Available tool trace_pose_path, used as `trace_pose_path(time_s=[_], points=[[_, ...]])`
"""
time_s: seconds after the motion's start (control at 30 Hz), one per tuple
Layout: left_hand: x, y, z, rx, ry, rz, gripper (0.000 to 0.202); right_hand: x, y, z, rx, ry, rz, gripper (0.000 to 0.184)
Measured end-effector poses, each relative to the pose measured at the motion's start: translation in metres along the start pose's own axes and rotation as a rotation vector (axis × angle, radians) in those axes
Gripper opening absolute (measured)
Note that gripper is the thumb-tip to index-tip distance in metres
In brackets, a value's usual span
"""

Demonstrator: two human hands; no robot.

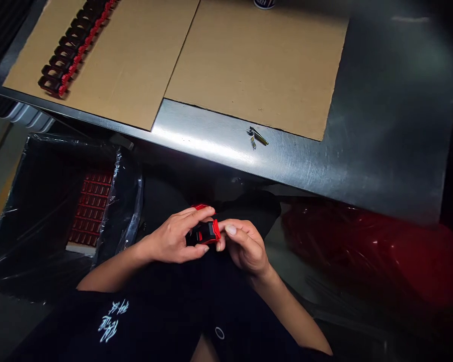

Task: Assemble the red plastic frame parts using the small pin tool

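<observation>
Steel worktable [381,151], cardboard [256,70], plastic buckles [75,48], probably nail clippers [257,137]

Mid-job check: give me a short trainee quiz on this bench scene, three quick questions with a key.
1. True or false: the left hand and the right hand both grip the red-and-black plastic part.
2. Does the small metal tool lie on the cardboard sheet or on the bare stainless steel table?
3. What holds the rows of red parts at the lower left of the view?

Key: 1. True. 2. Bare steel, beside the cardboard's edge. 3. A plastic-lined bin.
</observation>
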State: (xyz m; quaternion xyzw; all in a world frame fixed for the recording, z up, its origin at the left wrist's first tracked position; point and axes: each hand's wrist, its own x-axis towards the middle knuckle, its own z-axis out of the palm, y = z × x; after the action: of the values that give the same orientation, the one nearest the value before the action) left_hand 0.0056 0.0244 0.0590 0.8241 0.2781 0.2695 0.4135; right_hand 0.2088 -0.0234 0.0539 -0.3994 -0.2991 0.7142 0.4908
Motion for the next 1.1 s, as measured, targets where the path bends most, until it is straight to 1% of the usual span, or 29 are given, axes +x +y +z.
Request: trace_pose_path(time_s=[0.1, 0.2, 0.37, 0.47, 0.57, 0.63, 0.67, 0.73, 0.77, 0.8, 0.83, 0.9, 0.93, 0.97, 1.03, 1.07, 1.1], points=[[0.003, -0.001, 0.0, -0.008, 0.032, 0.049, 0.07, -0.002, 0.0, -0.001, -0.008, -0.027, -0.003, 0.028], [0.006, -0.002, 0.0, -0.03, 0.057, 0.084, 0.065, -0.003, -0.002, -0.004, -0.074, -0.047, 0.001, 0.029], [0.004, -0.003, 0.0, 0.018, 0.064, 0.063, 0.066, -0.003, -0.007, -0.001, -0.184, -0.096, -0.015, 0.028], [0.002, -0.004, 0.0, 0.069, 0.076, 0.032, 0.065, -0.001, -0.01, 0.004, -0.28, -0.056, -0.028, 0.028], [0.001, -0.005, -0.002, 0.078, 0.073, 0.004, 0.071, 0.001, -0.011, 0.008, -0.379, -0.011, -0.047, 0.026], [0.0, -0.006, -0.004, 0.028, 0.084, -0.033, 0.08, 0.001, -0.011, 0.009, -0.433, -0.002, -0.108, 0.022], [-0.001, -0.007, -0.005, -0.021, 0.113, -0.056, 0.085, 0.002, -0.011, 0.009, -0.458, 0.004, -0.145, 0.019], [-0.002, -0.008, -0.005, -0.154, 0.21, -0.098, 0.09, 0.002, -0.01, 0.009, -0.5, 0.012, -0.216, 0.014], [-0.003, -0.008, -0.005, -0.22, 0.264, -0.119, 0.087, 0.002, -0.008, 0.008, -0.517, 0.013, -0.243, 0.011], [-0.004, -0.008, -0.005, -0.268, 0.314, -0.141, 0.078, 0.002, -0.007, 0.008, -0.531, 0.012, -0.266, 0.008], [-0.004, -0.007, -0.004, -0.29, 0.352, -0.168, 0.061, 0.002, -0.005, 0.007, -0.544, 0.011, -0.287, 0.006], [-0.005, -0.005, -0.003, -0.281, 0.4, -0.228, 0.02, 0.002, -0.002, 0.007, -0.571, 0.005, -0.326, 0.004], [-0.005, -0.004, -0.002, -0.27, 0.418, -0.252, 0.017, 0.002, -0.001, 0.007, -0.589, 0.001, -0.346, 0.004], [-0.005, -0.003, -0.001, -0.268, 0.428, -0.262, 0.023, 0.002, -0.001, 0.007, -0.607, -0.003, -0.367, 0.005], [-0.005, -0.002, 0.002, -0.305, 0.401, -0.251, 0.021, 0.002, 0.0, 0.007, -0.64, -0.011, -0.415, 0.005], [-0.006, -0.002, 0.004, -0.323, 0.368, -0.236, 0.031, 0.002, 0.0, 0.008, -0.653, -0.016, -0.439, 0.006], [-0.006, -0.002, 0.006, -0.329, 0.327, -0.215, 0.05, 0.003, 0.0, 0.008, -0.663, -0.018, -0.461, 0.006]])
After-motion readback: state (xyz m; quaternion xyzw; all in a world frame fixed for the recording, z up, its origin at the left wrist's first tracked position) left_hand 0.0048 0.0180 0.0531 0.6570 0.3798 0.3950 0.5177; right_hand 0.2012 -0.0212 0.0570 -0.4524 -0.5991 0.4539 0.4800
